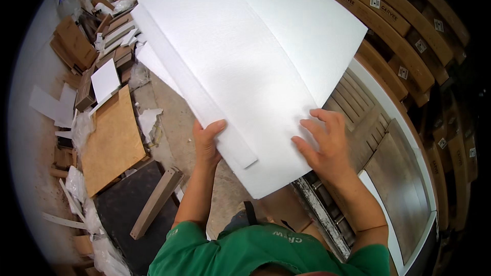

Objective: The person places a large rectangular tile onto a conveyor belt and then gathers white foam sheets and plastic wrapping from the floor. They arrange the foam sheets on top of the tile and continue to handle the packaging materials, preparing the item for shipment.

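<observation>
White foam sheets (240, 71) lie one over another in front of me, their far ends rising toward the top of the view. A narrow foam strip (249, 161) runs along the left side of the stack. My left hand (205, 143) is closed on the left edge, thumb on top and the other fingers hidden underneath. Over the near right edge is my right hand (330, 145), its fingers spread and slightly blurred. Whether its fingertips press on the foam I cannot tell. Another wide foam sheet (307, 30) sticks out beyond the right side.
Brown cardboard boxes (388, 15) are stacked at the right. A brown slatted panel with a white frame (399, 163) stands beside a metal roller conveyor (322, 214). Left are a wooden board (115, 143), a wooden beam (156, 204) on a black surface (123, 204), and plastic scraps.
</observation>
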Motion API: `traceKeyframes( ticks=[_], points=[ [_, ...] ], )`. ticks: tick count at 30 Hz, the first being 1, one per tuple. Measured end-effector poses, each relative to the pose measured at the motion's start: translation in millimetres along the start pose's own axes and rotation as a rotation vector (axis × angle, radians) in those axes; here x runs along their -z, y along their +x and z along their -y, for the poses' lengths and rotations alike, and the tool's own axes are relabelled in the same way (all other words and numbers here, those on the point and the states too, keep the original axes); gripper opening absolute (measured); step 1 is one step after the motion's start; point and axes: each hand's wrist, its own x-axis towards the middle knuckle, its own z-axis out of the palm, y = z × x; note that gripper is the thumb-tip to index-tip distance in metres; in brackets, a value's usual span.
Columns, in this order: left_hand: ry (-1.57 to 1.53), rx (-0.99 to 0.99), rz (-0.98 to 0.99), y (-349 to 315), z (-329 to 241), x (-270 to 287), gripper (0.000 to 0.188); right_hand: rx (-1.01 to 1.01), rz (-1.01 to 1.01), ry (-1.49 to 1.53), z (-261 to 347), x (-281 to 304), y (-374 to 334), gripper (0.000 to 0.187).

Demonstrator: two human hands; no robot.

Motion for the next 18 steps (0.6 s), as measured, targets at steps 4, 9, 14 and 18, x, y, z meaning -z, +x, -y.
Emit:
traceKeyframes(
  ticks=[4,9,14,18],
  points=[
    [0.062,0.023,-0.021,8.1,17.7,-27.5,0.051,0.027,-0.008,0.123,30.3,-17.9,10.3,0.05],
    [0.196,-0.009,-0.049,-1.2,37.1,-65.5,0.046,-0.122,0.169,0.191,15.5,-18.1,-3.8,0.06],
    [0.518,-0.077,-0.116,7.1,58.8,-66.4,0.039,-0.381,-0.075,0.214,-32.0,19.2,-61.7,0.051],
    [0.534,-0.092,-0.035,15.4,38.1,-74.7,0.042,-0.971,-0.086,0.137,-96.5,72.3,-160.7,0.048]
  ],
)
